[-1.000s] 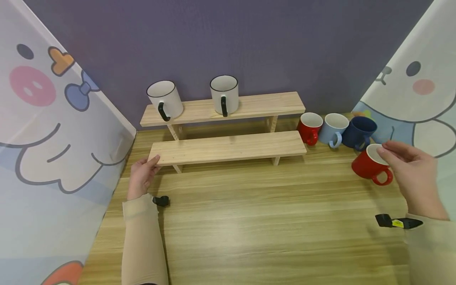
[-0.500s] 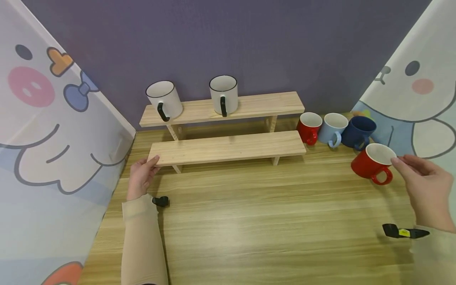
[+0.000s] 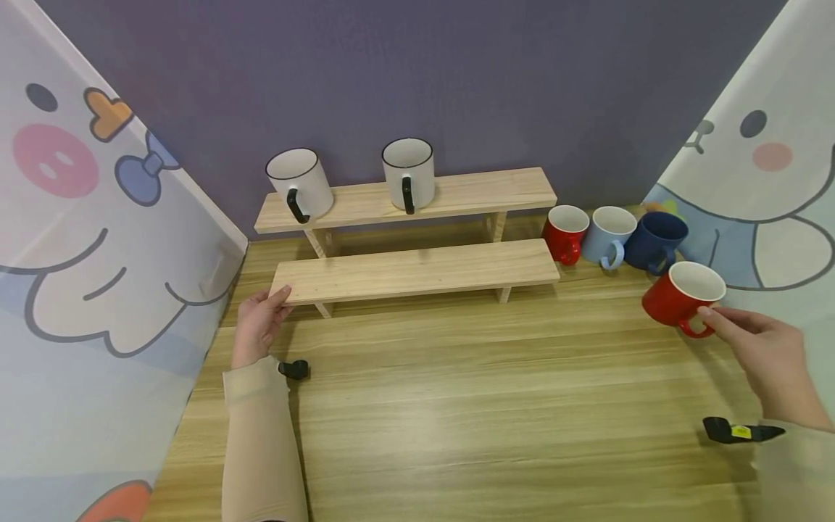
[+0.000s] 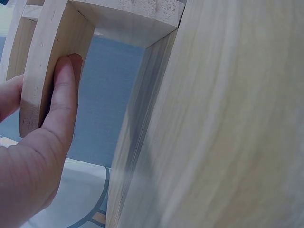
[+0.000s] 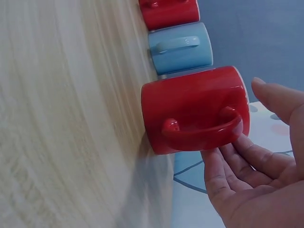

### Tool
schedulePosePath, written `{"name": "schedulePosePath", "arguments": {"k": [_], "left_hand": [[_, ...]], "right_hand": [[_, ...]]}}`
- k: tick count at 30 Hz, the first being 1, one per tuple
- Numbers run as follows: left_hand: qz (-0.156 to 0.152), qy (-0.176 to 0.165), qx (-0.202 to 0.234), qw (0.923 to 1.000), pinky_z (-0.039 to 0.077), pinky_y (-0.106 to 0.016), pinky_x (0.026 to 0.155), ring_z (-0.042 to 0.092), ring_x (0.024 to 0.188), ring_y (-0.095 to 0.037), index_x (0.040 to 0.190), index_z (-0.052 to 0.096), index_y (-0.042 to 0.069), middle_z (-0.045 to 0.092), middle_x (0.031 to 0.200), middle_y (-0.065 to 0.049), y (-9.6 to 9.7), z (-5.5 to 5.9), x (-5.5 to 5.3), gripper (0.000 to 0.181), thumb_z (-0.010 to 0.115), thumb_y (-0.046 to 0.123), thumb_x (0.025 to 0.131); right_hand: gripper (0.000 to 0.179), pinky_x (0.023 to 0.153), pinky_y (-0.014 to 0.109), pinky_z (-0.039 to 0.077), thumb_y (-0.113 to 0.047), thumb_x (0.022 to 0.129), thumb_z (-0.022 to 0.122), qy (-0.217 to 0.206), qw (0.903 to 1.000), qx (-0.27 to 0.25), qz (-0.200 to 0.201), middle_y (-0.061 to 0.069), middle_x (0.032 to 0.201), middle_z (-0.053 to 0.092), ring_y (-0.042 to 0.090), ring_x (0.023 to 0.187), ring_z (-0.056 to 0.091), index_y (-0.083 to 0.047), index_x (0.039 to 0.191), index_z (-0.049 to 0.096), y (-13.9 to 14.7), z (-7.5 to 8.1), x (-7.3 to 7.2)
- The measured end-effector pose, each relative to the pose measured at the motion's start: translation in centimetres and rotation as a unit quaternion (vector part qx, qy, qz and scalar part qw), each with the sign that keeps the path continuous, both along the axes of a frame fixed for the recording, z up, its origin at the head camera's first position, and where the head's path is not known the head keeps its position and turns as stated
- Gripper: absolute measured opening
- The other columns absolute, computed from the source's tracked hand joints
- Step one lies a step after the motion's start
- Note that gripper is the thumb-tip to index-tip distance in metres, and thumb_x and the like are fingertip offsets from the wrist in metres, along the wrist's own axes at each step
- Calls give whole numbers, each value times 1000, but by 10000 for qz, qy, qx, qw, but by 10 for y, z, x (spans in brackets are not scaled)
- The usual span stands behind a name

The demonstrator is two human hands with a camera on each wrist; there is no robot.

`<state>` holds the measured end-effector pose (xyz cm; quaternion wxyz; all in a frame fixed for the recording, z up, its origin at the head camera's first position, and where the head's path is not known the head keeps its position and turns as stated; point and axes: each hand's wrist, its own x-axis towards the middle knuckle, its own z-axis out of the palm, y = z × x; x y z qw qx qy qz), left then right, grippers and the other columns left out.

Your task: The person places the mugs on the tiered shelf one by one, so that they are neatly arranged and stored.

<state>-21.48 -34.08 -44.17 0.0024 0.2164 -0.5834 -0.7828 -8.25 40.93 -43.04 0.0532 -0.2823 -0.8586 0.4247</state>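
Front red mug (image 3: 670,299): upright on worktop (image 3: 489,420), right side; long axis vertical, handle (image 5: 204,137) facing the person and right.
Right hand (image 3: 766,351): wide, at the handle, thumb clear; fingertip contact unclear.
Left hand (image 3: 257,326): pinches lower shelf (image 3: 417,272) at left end.
Row behind: dark blue mug (image 3: 654,241), light blue mug (image 3: 608,235), rear red mug (image 3: 562,233).
Right wrist view: rear red mug cut off.

Wooden table (image 3: 470,406) with 4 coloured mugs (image 3: 670,301), plus shelf (image 3: 496,264) under 2 white mugs (image 3: 422,180).
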Motion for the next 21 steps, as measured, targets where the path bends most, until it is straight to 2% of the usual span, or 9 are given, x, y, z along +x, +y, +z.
{"name": "schedulePosePath", "arguments": {"k": [1, 3, 5, 9, 11, 13, 16, 17, 21], "left_hand": [[1, -10, -1, 10000, 55, -24, 85, 68, 92, -11, 143, 38, -9, 60, 111, -9, 0, 0, 0, 65, 75, 13, 95], [13, -16, -11, 10000, 55, -24, 86, 68, 92, -12, 141, 39, -9, 61, 111, -9, 0, 0, 0, 63, 76, 13, 95], [23, -26, -14, 10000, 55, -25, 86, 69, 91, -12, 141, 40, -9, 62, 109, -8, 0, 0, 0, 63, 76, 13, 95], [12, -21, -32, 10000, 56, -25, 86, 69, 90, -11, 145, 38, -10, 64, 106, -7, 0, -1, 0, 67, 76, 14, 95], [-8, 1, -24, 10000, 56, -25, 86, 69, 90, -11, 146, 36, -11, 64, 106, -7, 0, -2, 0, 69, 76, 14, 95], [-27, 18, -9, 10000, 56, -24, 85, 69, 91, -11, 148, 35, -11, 64, 106, -7, 0, -2, 0, 71, 76, 14, 95], [-37, 35, -3, 10000, 56, -23, 83, 69, 91, -11, 150, 33, -11, 62, 109, -8, -1, -2, 0, 73, 75, 14, 95], [-38, 37, -4, 10000, 56, -23, 82, 69, 92, -11, 150, 33, -11, 61, 111, -8, -1, -2, 0, 74, 75, 14, 95], [-72, 62, 12, 10000, 56, -22, 82, 67, 94, -11, 151, 31, -11, 56, 118, -11, -1, -2, -1, 74, 74, 13, 96]], "right_hand": [[83, 101, 70, 33, -61, 93, 64, -24, 10000, -21, 68, -20, 100, 48, 43, 124, 36, 4, 142, 51, 1, -1, -1], [84, 99, 72, 33, -61, 95, 63, -46, 9997, -6, 231, -20, 99, 48, 46, 122, 35, 7, 142, 50, 3, -3, -3], [84, 96, 73, 33, -59, 96, 61, -64, 9992, 7, 406, -24, 94, 49, 40, 113, 41, 10, 142, 49, 6, -5, -4], [82, 94, 72, 35, -54, 100, 59, -53, 9966, 22, 820, -31, 85, 51, 6, 88, 52, 17, 139, 47, 12, -9, -7], [79, 93, 54, 47, -51, 102, 58, -9, 9949, 44, 1010, -30, 84, 55, -9, 79, 50, 18, 137, 48, 14, -11, -8], [74, 83, 32, 53, -48, 103, 57, 127, 9931, -66, 1161, -28, 85, 61, -13, 74, 55, 19, 133, 51, 15, -14, -10], [56, 61, 10, 46, -40, 105, 57, 497, 9894, -373, 1315, -26, 87, 65, -13, 77, 59, 13, 123, 60, 17, -18, -11], [49, 63, 9, 47, -37, 106, 58, 624, 9876, -518, 1345, -25, 88, 66, -13, 78, 60, 10, 120, 62, 17, -20, -11], [16, 67, 7, 50, -28, 106, 60, 1058, 9793, -971, 1425, -21, 89, 69, -11, 82, 63, -19, 102, 71, 18, -23, -12]]}}
